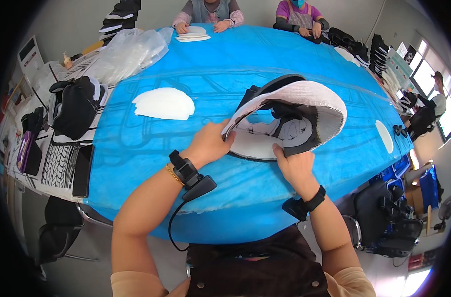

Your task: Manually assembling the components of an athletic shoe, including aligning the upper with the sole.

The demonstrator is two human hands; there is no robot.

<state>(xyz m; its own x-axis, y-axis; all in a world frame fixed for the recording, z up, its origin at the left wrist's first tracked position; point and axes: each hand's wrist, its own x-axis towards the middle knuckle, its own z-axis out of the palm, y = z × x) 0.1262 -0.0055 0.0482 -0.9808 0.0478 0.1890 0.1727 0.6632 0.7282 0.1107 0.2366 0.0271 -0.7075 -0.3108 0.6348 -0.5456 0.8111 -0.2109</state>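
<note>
Your left hand (211, 142) pinches heel end of shoe upper (290, 116), fingers closed on pale rim, lifting it so opening faces you. Your right hand (295, 168) grips lower edge just below opening, thumb pressed onto white insole (257, 146) inside (likely holding it flat against dark lining). Upper sits between both hands, tilted, toe end away from you, resting on blue table cover (151, 148). Stack of white insoles (164, 103) lies beyond left hand, well apart, within reach. Black wrist bands on both forearms.
</note>
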